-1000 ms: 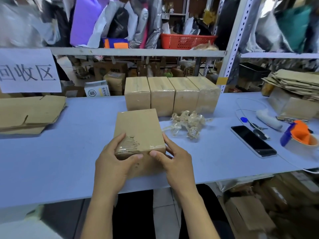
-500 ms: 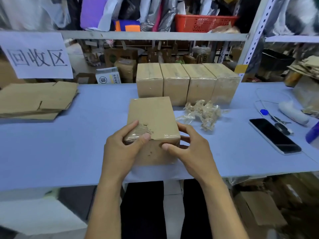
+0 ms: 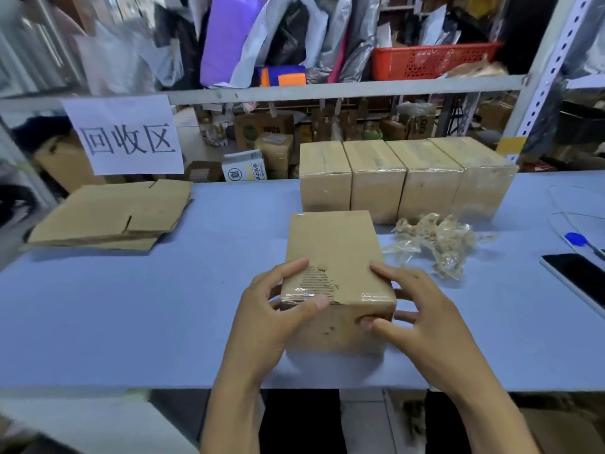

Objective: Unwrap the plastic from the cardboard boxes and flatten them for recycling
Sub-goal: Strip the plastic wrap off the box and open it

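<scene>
head view: both hands (image 3: 268,319) around wrapped box (image 3: 334,257)

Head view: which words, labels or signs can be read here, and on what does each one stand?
"回收区": white paper sign hanging from the shelf rail.
"厚": small white box behind the table; its other print is too small to read.
Brown carton behind: print blurred, unreadable.

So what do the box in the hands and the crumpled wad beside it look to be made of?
The box: brown corrugated cardboard, matte; fluting shows where its top skin is torn. A glossy clear film glints along its near edge. The wad: thin clear plastic film, shiny and creased, probably removed wrap.
</scene>
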